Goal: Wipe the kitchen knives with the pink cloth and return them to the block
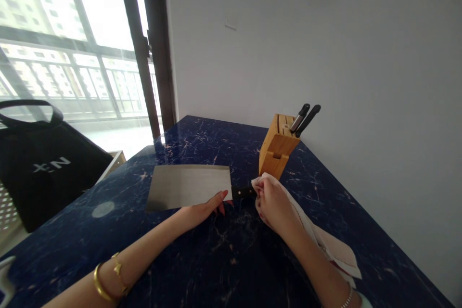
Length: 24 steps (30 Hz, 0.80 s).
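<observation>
A broad cleaver (191,185) with a dark riveted handle (242,192) is held level above the table, its blade pointing left. My left hand (212,204) pinches the lower edge of the blade near the handle, thumb on the near face. At the handle's end, my right hand (270,202) is closed on a pale pink cloth (335,249), which is bunched around the handle's tip and trails back under the forearm. Just behind the right hand stands a wooden knife block (276,147), with two dark-handled tools (306,118) in its slots.
The dark blue marbled table (231,269) reaches back to a grey wall (306,48). A black bag (46,163) hangs on a chair at the left, before the window. Part of a white object (6,279) shows at the lower left edge.
</observation>
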Each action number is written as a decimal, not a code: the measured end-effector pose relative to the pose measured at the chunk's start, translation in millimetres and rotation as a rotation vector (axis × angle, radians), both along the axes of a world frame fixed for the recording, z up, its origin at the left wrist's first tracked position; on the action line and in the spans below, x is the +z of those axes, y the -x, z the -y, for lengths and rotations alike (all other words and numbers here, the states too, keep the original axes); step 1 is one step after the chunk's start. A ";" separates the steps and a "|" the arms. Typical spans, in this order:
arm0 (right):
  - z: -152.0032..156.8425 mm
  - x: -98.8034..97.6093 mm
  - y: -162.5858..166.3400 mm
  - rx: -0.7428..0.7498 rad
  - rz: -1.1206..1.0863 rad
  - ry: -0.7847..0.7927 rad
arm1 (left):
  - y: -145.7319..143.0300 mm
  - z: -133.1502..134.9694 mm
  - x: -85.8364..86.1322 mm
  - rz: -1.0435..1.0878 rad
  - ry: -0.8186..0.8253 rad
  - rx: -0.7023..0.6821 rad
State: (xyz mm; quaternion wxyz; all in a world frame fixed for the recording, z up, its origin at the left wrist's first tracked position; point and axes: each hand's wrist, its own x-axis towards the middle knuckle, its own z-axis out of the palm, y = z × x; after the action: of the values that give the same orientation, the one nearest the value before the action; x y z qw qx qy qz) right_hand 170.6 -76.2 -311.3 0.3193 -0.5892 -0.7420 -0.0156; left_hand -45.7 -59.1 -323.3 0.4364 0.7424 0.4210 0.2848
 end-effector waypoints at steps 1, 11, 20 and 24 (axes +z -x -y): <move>1.1 1.2 3.6 0.018 -0.016 0.018 | 0.1 0.1 -0.4 0.000 -0.006 0.003; 3.0 6.0 3.6 0.013 0.065 0.015 | 1.7 1.0 -1.7 -0.027 -0.030 0.011; -8.3 -9.8 -18.6 -0.111 0.110 0.049 | 0.7 1.4 0.5 -0.024 0.011 0.010; -9.6 -11.2 -18.1 -0.214 0.157 0.019 | 2.4 2.7 1.6 -0.026 -0.003 0.003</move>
State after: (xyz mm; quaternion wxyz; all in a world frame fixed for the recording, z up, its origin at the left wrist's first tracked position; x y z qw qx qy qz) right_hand 188.8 -66.6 -322.5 0.2511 -0.6651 -0.6977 -0.0885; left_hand -48.1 -61.8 -321.6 0.4294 0.7460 0.4273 0.2765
